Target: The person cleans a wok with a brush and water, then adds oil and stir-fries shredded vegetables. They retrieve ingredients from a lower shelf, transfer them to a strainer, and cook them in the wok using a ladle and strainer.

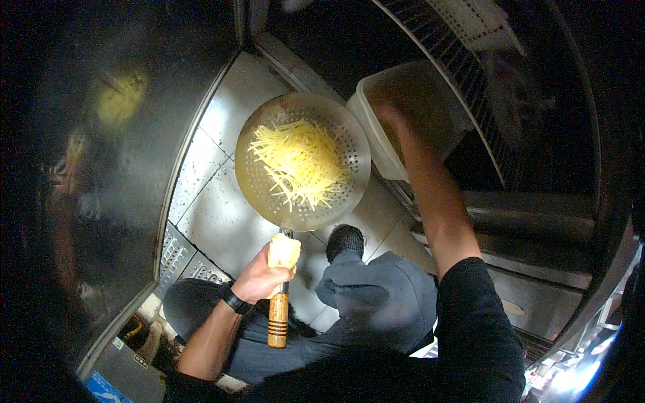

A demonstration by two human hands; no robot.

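My left hand (262, 276) grips the metal shank of a perforated metal strainer ladle (252, 191), with a pale yellow cloth or sponge-like piece (284, 252) between hand and shank. The ladle's striped wooden handle (278, 320) points back towards me. Thin pale yellow strips (302, 163), probably shredded potato, lie heaped in its bowl. My right hand (389, 108) reaches into a translucent white plastic tub (370, 128) beside the bowl; its fingers are in shadow, so whether they hold anything cannot be told. The tub's contents are too dark to identify.
The tub stands inside a dark cabinet or refrigerator with a wire rack (458, 85). A metal panel (126, 176) rises at left. Below are a tiled floor (201, 201), perforated metal drain covers (176, 254), and my legs with one dark shoe (345, 242).
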